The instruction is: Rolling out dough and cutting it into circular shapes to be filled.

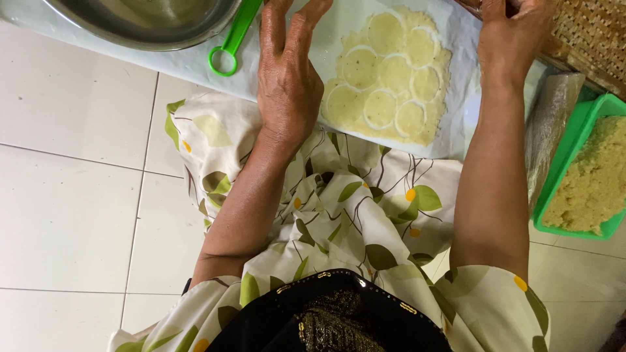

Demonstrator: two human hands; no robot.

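Steel bowl (147, 26), green ring-handled tool (231, 42), green tub (574, 163) of perhaps dough.

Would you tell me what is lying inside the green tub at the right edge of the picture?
The green tub holds a heap of pale yellow, crumbly dough, filling most of it. The tub's floor beneath the heap is covered, and its far end runs out of frame, so anything there cannot be seen.

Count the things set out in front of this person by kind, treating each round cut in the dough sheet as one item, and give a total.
Cut dough rounds: 8
Metal bowl: 1
Green ring-handled tool: 1
Green tray of crumbly dough: 1
Woven basket: 1
Total: 12
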